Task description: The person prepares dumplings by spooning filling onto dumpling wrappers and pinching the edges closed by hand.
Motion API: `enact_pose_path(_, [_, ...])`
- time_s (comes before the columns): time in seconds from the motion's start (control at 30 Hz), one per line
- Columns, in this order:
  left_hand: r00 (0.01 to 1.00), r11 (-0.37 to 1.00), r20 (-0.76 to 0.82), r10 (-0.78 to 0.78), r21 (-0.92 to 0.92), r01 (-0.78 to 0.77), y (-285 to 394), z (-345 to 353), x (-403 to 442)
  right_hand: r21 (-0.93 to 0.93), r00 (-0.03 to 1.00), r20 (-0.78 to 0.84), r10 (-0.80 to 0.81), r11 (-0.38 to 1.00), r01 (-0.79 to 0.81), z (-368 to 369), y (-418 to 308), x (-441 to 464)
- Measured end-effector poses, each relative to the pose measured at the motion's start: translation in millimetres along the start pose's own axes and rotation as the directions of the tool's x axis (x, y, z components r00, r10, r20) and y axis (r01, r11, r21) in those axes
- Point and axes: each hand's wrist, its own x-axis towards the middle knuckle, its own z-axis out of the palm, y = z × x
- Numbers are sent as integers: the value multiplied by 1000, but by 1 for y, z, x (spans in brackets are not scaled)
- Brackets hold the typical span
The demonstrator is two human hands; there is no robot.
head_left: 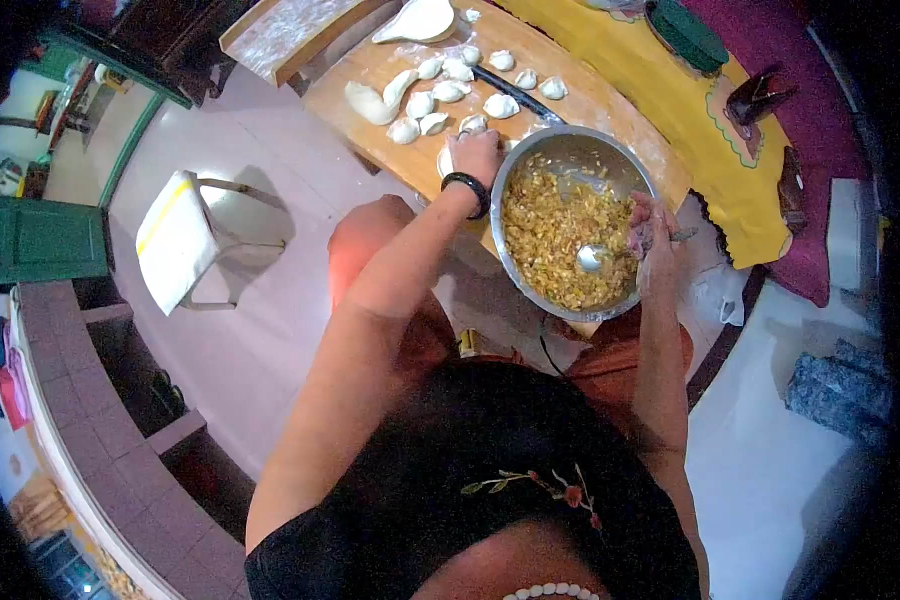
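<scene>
Silvery, our bowl (pixel 625 168) of filling (pixel 550 225) sits at the tabletop's (pixel 610 106) edge, our right hand's (pixel 654 240) grip holding the spoon (pixel 590 258). Our left hand (pixel 477 156) is at a dumpling (pixel 473 122); we cannot tell its grip.

Over ten dumplings (pixel 501 105), one bowl (pixel 615 165), one spoon (pixel 590 258)

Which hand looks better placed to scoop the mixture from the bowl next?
Probably the right hand: it is at the metal bowl, close to the spoon, while the left hand is by the dumplings.
</scene>
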Motion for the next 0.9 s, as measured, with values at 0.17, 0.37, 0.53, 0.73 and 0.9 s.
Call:
enact_pose_path(0.17, [1000, 1000, 10, -16, 27, 15, 1, -7, 3, 23, 998, -23, -60, 998, 61, -3, 6, 2])
enact_pose_path(0.37, [994, 997, 79, -71, -29, 74, 10, -21, 3, 18, 999, 31, -25, 1000, 24, -16, 16, 6])
enact_pose_path(0.53, [991, 979, -129, 27, -199, -52, 6, -19, 1, -93, 987, 24, -157, 983, 159, -21, 23, 4])
enact_pose_path(0.73, [979, 533, -91, -182, -846, 21, -10, -37, 5, -492, 998, 33, 60, 870, -36, -32, 1, -35])
enact_pose_path(0.9, [946, -453, 264, -190, -878, 154, -2, -73, -9, -393, 994, 69, 84, 918, -50, -36, -8, -52])
